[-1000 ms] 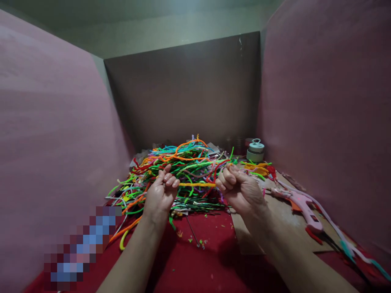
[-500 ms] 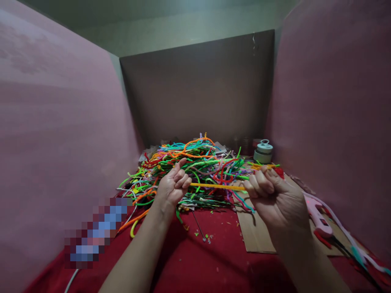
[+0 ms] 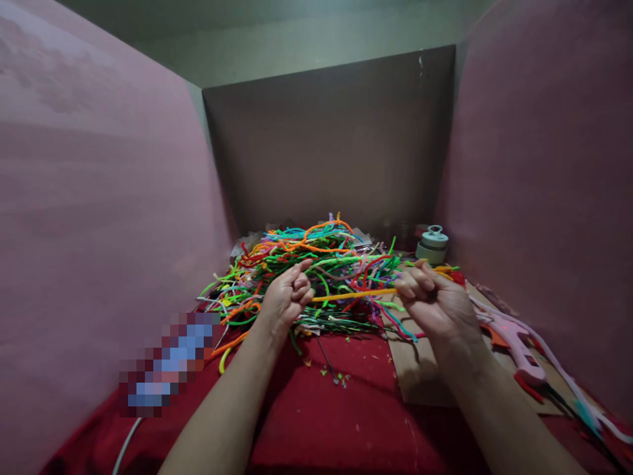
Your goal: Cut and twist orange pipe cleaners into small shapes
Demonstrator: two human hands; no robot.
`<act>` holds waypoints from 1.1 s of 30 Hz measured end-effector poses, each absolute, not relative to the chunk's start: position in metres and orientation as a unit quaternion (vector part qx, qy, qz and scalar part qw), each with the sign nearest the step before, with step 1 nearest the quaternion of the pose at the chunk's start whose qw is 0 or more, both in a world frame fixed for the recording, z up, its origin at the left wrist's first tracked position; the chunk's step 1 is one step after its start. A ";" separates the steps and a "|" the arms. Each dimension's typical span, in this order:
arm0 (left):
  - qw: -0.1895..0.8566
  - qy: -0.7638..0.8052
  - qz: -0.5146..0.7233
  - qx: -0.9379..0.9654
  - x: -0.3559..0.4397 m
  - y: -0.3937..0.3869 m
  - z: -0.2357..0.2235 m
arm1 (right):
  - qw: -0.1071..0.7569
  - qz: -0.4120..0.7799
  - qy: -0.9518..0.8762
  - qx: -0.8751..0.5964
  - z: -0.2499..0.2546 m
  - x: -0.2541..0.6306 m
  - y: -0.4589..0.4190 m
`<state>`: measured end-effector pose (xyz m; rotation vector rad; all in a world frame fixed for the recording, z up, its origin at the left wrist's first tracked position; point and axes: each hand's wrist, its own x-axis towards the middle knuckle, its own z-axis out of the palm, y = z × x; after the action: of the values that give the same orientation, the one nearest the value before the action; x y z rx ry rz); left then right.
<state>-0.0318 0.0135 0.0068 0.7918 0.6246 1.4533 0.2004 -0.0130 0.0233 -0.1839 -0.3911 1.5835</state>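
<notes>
A yellow-orange pipe cleaner [image 3: 353,295] runs nearly straight between my two hands, above the red cloth. My left hand [image 3: 287,293] is closed round one end, its thumb pointing up and to the right. At the other end my right hand [image 3: 438,300] makes a fist on it, slightly higher than the left. Behind them lies a tangled heap of pipe cleaners [image 3: 316,247] in green, orange, red, purple and other colours. The ends inside my fists are hidden.
A brown cardboard sheet [image 3: 420,379] lies on the red cloth [image 3: 306,422] at the right, with a pink glue gun [image 3: 524,356] on it. A pale green lidded jar [image 3: 432,245] stands behind. Pink panels [image 3: 99,231] close in both sides. Coloured scraps lie near the heap.
My right hand has risen a little, so the pipe cleaner now slopes up towards the right. The whole view has shifted slightly. Both hands keep their hold.
</notes>
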 end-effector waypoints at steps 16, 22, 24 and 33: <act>0.667 0.210 0.605 0.380 -0.027 0.002 0.011 | 0.653 0.729 -0.205 -0.002 0.042 0.223 -0.006; 0.655 0.214 0.606 0.397 -0.025 0.005 0.003 | 0.641 0.740 -0.202 -0.009 0.030 0.218 0.020; 0.658 0.209 0.610 0.387 -0.023 0.005 0.002 | 0.664 0.722 -0.191 -0.026 0.027 0.212 0.029; 0.588 0.239 0.677 0.373 -0.021 0.010 0.004 | 0.686 0.701 -0.116 -0.154 0.003 0.198 0.041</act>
<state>-0.0214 0.0105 0.0039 0.8688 0.5561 1.5759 0.1983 0.0407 0.0031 -0.3454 -0.2609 1.5708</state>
